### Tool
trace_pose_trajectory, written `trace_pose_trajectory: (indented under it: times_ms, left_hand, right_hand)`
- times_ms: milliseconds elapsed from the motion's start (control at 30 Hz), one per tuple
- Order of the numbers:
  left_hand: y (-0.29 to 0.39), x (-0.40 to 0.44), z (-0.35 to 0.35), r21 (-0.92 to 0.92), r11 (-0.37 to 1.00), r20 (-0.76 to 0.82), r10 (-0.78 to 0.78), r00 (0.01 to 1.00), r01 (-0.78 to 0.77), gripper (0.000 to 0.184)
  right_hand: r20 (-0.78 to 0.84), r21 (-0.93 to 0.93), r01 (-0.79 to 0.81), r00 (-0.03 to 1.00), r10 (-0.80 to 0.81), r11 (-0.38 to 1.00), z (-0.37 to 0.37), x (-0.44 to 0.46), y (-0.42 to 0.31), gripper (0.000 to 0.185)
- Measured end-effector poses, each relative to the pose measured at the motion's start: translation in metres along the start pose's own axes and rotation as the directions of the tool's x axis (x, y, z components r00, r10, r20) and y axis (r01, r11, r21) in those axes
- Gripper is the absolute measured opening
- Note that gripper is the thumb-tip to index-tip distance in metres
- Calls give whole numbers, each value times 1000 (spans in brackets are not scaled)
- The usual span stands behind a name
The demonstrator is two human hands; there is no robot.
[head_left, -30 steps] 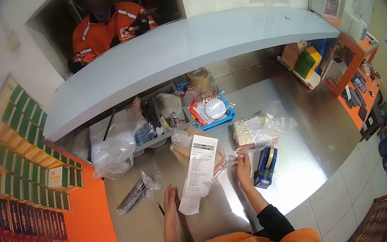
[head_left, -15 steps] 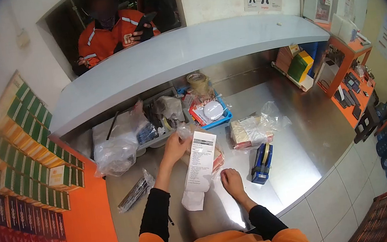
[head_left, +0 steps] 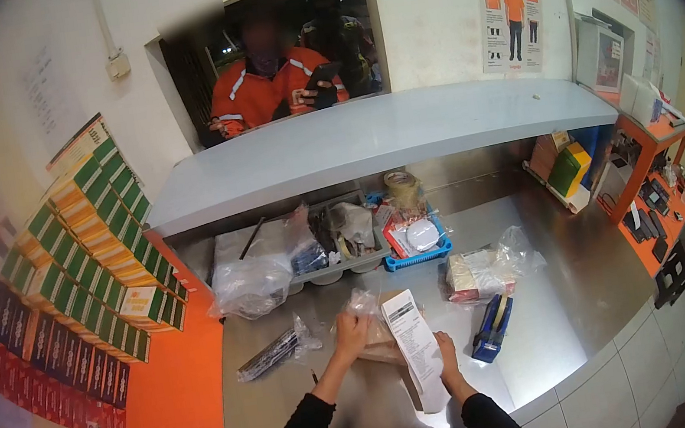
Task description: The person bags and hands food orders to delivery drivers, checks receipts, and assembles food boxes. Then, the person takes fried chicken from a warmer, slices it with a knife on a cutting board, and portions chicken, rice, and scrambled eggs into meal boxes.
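My left hand [head_left: 352, 333] is closed on the bunched top of a clear plastic bag [head_left: 363, 302]. Brown packaging [head_left: 385, 353] shows beneath the bag, partly covered. A long printed receipt [head_left: 412, 335] lies over its right side, its lower end hanging toward me. Along the receipt's right edge my right hand [head_left: 449, 358] has its fingers closed against the paper; whether they also grip the package is hidden. To the right stands a blue tape dispenser [head_left: 492, 330]. Beyond it sits a plastic-wrapped package [head_left: 480, 272].
Plastic bags [head_left: 252, 266], a grey tray [head_left: 337, 269] and a blue basket [head_left: 419, 257] line the counter's back. Plastic-wrapped dark utensils [head_left: 270, 353] lie left. Above runs a grey shelf [head_left: 383, 129]; a person in an orange jacket [head_left: 273, 92] holds a phone behind it. Stacked boxes [head_left: 97, 275] stand left.
My head view has tilted up and shifted left. The receipt has turned more upright, and my right hand, previously apart from it, now touches its edge. My left hand still holds the bag top.
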State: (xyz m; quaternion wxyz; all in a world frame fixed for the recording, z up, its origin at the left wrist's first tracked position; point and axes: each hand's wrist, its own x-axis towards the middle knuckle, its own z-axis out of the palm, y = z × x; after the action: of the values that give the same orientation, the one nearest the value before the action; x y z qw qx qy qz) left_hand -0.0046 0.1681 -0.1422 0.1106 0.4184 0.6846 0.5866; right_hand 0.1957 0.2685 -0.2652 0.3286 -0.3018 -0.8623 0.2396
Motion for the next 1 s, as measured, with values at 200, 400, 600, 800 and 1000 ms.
trace_pose_trajectory:
  times_ms: [200,400,600,800,1000]
  left_hand:
    - [47,-21,-22,-440,895,-111,-133,985,71,11]
    - [76,-33,-41,-595,802,-68,-113,991,50,2]
    - [103,-51,-46,-487,866,115,-70,991,118,6]
    - [113,-58,-49,-451,882,234,-33,972,138,3]
    - [121,-61,-51,-304,953,249,63,966,16,9]
  right_hand:
    - [223,-77,-65,972,80,995,2,-8,0,23]
    - [580,763,-621,781,233,180,0,-11,-67,31]
    - [623,749,-653,753,212,115,-6,-22,-84,33]
    - [633,739,-666,738,235,101,-19,-30,-81,34]
    - [641,731,-677,725,252,91,-29,-38,-79,36]
